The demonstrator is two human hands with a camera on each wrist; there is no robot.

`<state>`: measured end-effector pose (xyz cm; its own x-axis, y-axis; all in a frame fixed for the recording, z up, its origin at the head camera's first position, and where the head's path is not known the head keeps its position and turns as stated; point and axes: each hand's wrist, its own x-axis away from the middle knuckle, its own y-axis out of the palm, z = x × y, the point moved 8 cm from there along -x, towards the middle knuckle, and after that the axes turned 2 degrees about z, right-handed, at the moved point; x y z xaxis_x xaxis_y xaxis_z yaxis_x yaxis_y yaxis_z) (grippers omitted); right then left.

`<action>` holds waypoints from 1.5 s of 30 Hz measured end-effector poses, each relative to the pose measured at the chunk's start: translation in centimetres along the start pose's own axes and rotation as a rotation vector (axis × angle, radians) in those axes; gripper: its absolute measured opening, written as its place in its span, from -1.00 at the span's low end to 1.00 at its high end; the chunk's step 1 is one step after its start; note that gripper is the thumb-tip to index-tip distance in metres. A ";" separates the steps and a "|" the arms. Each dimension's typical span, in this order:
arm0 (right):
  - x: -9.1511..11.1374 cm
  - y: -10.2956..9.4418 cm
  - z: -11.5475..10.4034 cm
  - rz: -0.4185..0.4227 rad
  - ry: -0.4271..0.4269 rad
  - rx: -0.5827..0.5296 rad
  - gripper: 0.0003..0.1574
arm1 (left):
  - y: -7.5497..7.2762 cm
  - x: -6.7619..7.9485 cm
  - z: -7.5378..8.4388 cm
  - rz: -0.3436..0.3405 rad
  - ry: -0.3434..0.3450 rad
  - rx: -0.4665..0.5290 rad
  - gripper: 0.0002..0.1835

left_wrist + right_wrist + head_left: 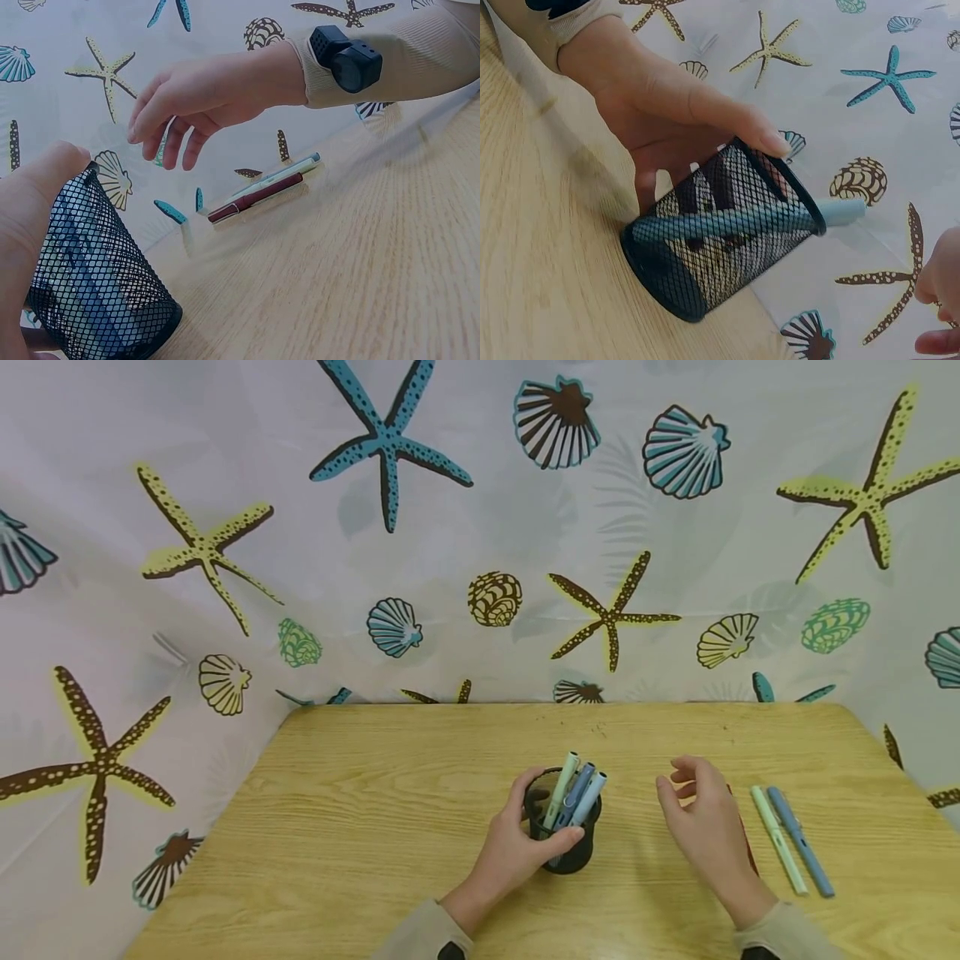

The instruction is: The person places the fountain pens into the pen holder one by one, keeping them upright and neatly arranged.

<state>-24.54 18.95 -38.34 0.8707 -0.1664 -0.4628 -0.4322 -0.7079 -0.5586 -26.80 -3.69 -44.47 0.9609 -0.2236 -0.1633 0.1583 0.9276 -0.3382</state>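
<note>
A black mesh pen cup (573, 860) stands on the table, gripped by my left hand (508, 847) with the thumb at the near side and fingers round the far side. Inside it lean a pale green pen (559, 792), a dark blue pen (575, 795) and a light blue pen (588, 799). My right hand (705, 831) hovers to the right of the cup, holding nothing, its fingers loosely bent. Partly hidden beyond that hand is a dark red pen (255, 198), lying on the table.
Right of my right hand, a pale green pen (780, 842) and a blue pen (801, 842) lie side by side on the wooden table (375, 793). A cloth (450, 543) printed with starfish and shells hangs behind the table and along its sides.
</note>
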 end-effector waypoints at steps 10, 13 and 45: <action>0.1 -1.1 3.6 -0.106 0.131 0.121 -0.46 | 0.1 0.0 -0.1 -0.009 -0.015 0.022 -0.15; 0.2 -1.6 4.1 -0.102 0.134 0.155 -0.46 | 0.0 -0.1 -0.1 -0.006 -0.013 0.013 -0.15; 0.4 -2.2 8.4 -0.141 0.240 0.343 -0.44 | 0.0 0.0 0.0 0.003 0.012 -0.003 -0.14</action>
<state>-25.15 26.24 -43.08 0.9391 -0.2680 -0.2150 -0.3226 -0.4729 -0.8199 -26.77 -3.73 -44.50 0.9585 -0.2247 -0.1754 0.1551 0.9273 -0.3406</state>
